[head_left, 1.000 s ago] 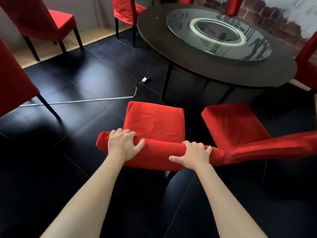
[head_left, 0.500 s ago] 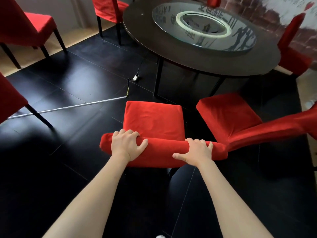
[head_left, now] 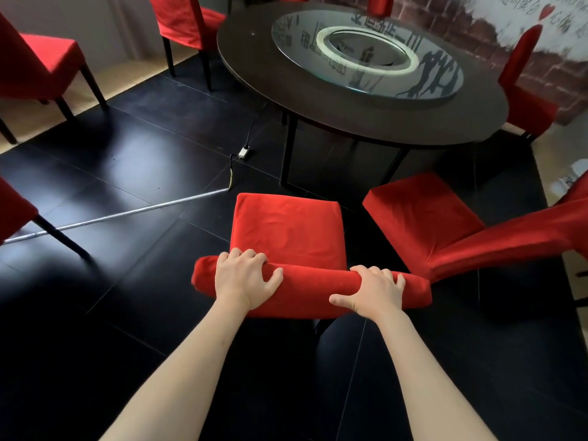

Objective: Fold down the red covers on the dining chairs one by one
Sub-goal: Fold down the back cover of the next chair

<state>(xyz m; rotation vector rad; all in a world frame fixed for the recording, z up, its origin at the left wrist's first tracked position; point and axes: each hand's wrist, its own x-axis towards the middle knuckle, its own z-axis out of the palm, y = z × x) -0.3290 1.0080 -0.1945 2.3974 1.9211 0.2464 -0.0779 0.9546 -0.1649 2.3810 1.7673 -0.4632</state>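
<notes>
gripping the top of the chair back [head_left: 311,291] in its red cover, our left hand [head_left: 245,280] and right hand [head_left: 372,291] curl fingers over it, near the round table [head_left: 350,122].

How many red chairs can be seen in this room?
7. One chair under left hand and right hand, one beside it, two at left, three past the table. Others may be hidden.

7 red chairs [head_left: 288,230], 1 table [head_left: 350,122], 2 hands [head_left: 245,278]
</notes>
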